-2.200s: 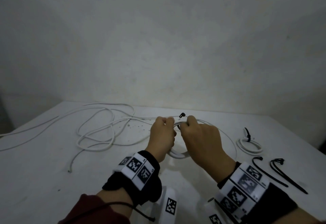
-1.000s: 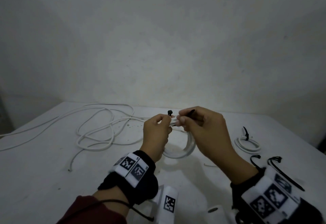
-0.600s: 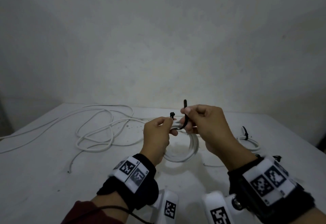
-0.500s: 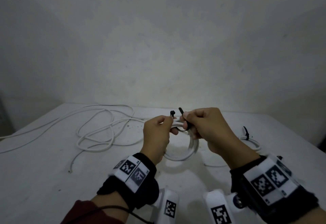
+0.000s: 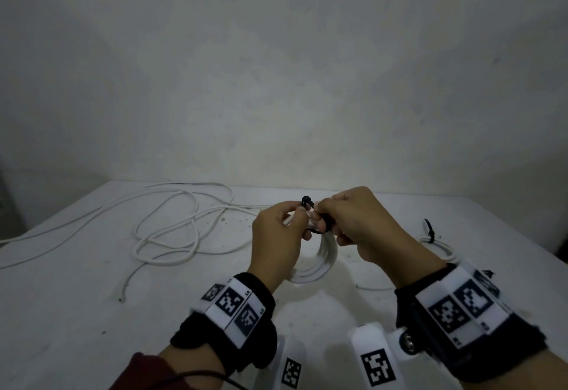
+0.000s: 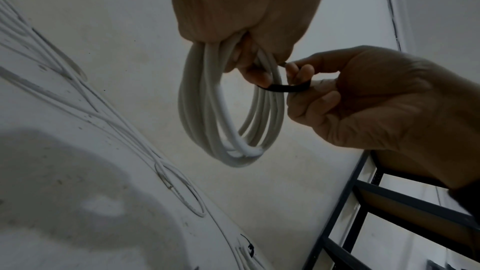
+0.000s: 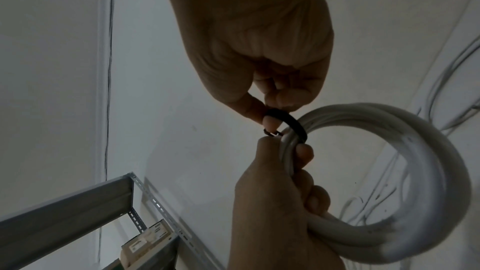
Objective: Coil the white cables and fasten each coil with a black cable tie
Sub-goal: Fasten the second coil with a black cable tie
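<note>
- Starting with what's hidden: from the head view the top of the white cable coil (image 5: 319, 254) is covered by both hands, so the spot where the tie crosses it can't really be made out there.
- The head of the black cable tie (image 5: 307, 202) is seen poking up between the two thumbs; whether the tail is already threaded through it can't be told, it's too small and dark.
- The left hand (image 5: 278, 236) is closed around the top of the coil, with the strands pinched between thumb and curled fingers, as shown in the left wrist view (image 6: 246, 17).
- The right hand (image 5: 356, 223) is curled too, and the tie's strap is pinched between thumb and fingertips (image 7: 270, 124), right beside the coil.
- The strap (image 6: 285, 88) is seen wrapped across the bundled strands as a flat black band.
- The coil itself (image 7: 389, 182) is made of several loops of smooth white round cable, held up above the white table (image 5: 76, 312) and hanging below the hands.
- A loose white cable (image 5: 172, 229) is left sprawled in messy loops on the table, off to the left.
- An already tied coil (image 5: 436, 242) is partly blocked by the right forearm, on the right of the table.
- Metal shelf framing (image 6: 389, 202) is cut off at the wrist views' edges.
</note>
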